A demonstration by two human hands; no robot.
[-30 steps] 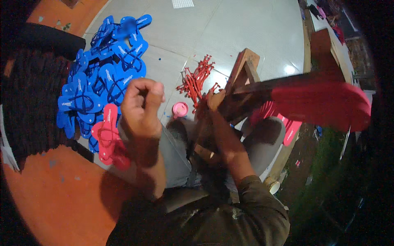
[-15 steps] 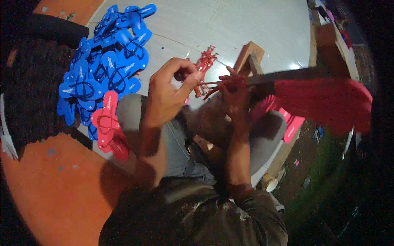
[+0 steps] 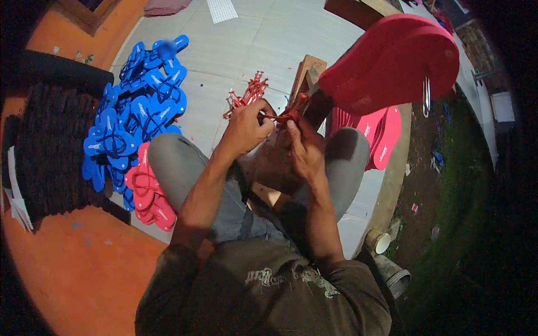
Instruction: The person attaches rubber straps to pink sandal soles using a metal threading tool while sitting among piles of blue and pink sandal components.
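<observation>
2 hands (image 3: 246,126) (image 3: 305,151), 1 red strap (image 3: 286,115), 1 red sole (image 3: 392,56) far right; blue sandals (image 3: 134,117) left, too many to count.

1. Single head-worn fisheye view, looking steeply down over the seated person's chest and knees.
2. Close range: the left hand (image 3: 246,126) and right hand (image 3: 305,148) meet near the frame centre.
3. Forearms enter from the lower edge; the tiled floor (image 3: 224,61) fills the upper field.
4. Straight edges bend toward the dark rim.
</observation>
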